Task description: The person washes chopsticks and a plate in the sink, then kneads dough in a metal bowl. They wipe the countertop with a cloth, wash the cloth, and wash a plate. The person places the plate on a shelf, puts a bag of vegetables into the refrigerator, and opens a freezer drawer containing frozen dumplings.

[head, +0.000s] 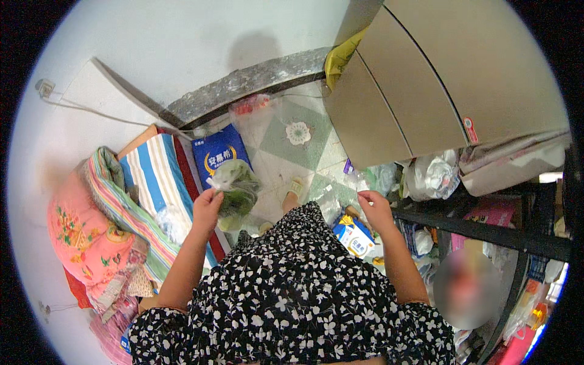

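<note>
My left hand (207, 210) pinches the knotted top of a clear plastic bag (237, 194) with green leafy contents, which hangs in front of the striped bedding's edge. My right hand (376, 212) is raised at the other side, thumb and fingertips together. Something thin and pale shows at those fingertips, too small to tell whether it is held. Below that hand lies a blue and white carton (356, 242). Behind the bag of greens stands a blue carton (219, 143) bearing writing. Crumpled clear plastic (328, 200) lies left of my right hand.
Striped bedding (148, 159) and a pink floral quilt (82, 228) are piled at left. A large beige cabinet or appliance (410, 82) stands upper right. Beneath it are stuffed plastic bags (435, 175) and a black-framed shelf (456, 226). A clear-and-red plastic bag (248, 107) lies on the tiled floor (292, 150).
</note>
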A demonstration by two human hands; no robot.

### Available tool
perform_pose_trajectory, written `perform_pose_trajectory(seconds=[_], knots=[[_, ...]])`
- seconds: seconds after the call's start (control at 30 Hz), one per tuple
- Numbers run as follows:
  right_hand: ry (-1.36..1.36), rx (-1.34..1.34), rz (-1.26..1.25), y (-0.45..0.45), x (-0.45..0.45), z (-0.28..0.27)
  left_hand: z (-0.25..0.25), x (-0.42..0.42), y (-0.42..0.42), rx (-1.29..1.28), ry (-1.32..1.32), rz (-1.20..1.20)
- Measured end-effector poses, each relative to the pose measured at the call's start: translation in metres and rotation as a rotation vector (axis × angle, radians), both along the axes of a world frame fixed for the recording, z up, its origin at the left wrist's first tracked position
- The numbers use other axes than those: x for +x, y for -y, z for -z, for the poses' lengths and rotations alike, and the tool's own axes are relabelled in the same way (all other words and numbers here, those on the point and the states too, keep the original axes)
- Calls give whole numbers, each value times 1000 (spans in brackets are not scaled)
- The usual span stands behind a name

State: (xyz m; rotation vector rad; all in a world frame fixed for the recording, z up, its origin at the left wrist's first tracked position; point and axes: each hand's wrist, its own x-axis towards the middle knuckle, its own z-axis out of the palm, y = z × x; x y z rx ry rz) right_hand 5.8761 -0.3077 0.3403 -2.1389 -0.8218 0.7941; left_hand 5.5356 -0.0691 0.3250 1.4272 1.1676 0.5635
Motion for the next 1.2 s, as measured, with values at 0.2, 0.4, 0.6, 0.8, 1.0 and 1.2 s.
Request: perform_pose_trajectory(seconds=[0.2, 0.4, 0.6, 0.8, 1.0, 1.2], knots=[[219, -29, -73, -107, 110, -8, 8, 51, -103, -26, 31, -90], [629, 53, -233, -244, 193, -72, -19, 123, -170, -10, 191, -149], [1126, 32, -249, -354, 272, -130, -31, 184, -239, 55, 92, -16], [1634, -484, -324, -437, 334, -185, -27, 261, -317, 187, -113, 315], [1553, -1289, -378, -498, 348, -207, -31, 300, -383, 204, 19, 458], [1305, -1243, -225, -497, 362, -215, -47, 356, -410, 227, -13, 635]])
